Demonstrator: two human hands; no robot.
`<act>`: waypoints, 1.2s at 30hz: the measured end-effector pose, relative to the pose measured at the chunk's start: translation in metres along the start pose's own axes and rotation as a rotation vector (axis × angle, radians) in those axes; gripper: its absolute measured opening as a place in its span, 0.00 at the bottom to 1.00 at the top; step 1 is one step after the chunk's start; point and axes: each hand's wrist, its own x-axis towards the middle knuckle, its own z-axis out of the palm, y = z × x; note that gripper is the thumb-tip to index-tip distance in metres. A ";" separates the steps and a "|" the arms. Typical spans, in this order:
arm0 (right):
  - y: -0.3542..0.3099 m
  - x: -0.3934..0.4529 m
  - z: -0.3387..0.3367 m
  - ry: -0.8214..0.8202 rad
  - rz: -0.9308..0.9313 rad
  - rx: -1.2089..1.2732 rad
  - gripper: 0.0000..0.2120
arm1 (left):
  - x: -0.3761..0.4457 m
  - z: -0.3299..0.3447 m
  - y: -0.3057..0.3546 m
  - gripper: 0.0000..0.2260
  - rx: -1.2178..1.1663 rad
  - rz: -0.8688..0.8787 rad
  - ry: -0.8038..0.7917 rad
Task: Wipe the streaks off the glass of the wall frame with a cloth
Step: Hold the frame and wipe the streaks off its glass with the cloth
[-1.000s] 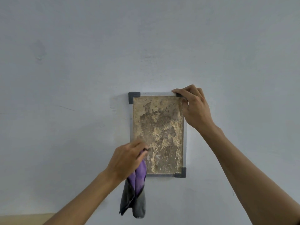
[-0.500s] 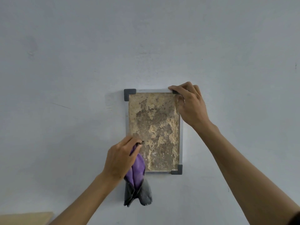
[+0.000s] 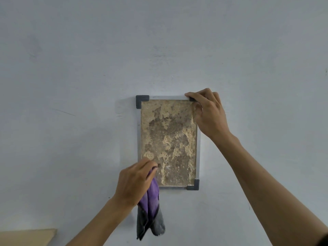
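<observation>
Cloth (image 3: 150, 206) lower; frame (image 3: 168, 142) corner hidden

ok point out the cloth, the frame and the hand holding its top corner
cloth (image 3: 150, 197): head view, purple upper fold.
frame (image 3: 142, 99): head view, dark top-left corner piece.
right hand (image 3: 210, 114): head view, back of hand.

We find no writing, label, brand, number or sign that we can read anywhere in the head view.
</observation>
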 end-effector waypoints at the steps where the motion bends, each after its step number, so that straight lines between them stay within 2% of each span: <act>1: 0.000 0.000 0.001 0.002 0.002 0.002 0.18 | 0.002 -0.002 0.000 0.04 -0.022 -0.071 0.053; 3: -0.002 0.000 0.002 0.003 0.007 -0.001 0.18 | 0.001 -0.001 0.002 0.04 -0.073 -0.167 0.118; 9: -0.003 0.000 0.001 0.007 0.010 0.004 0.18 | -0.022 0.017 0.031 0.07 -0.059 -0.363 0.082; 15: -0.005 0.000 0.004 0.020 0.019 0.008 0.20 | -0.007 0.028 0.062 0.03 -0.161 -0.606 0.310; 19: -0.002 -0.001 0.005 0.032 0.003 0.019 0.21 | -0.005 0.041 0.072 0.03 -0.045 -0.348 0.188; 24: 0.000 -0.002 0.006 0.046 -0.017 0.021 0.20 | -0.002 0.040 0.062 0.05 -0.102 -0.470 0.351; 28: 0.000 -0.002 0.009 0.052 -0.006 0.035 0.22 | -0.005 0.044 0.060 0.05 -0.019 -0.243 0.225; 32: 0.000 -0.003 0.010 0.070 -0.010 0.043 0.21 | -0.002 0.039 0.052 0.06 -0.049 -0.306 0.267; 36: -0.001 -0.003 0.009 0.062 -0.004 0.034 0.22 | -0.008 0.040 0.054 0.02 -0.001 -0.176 0.208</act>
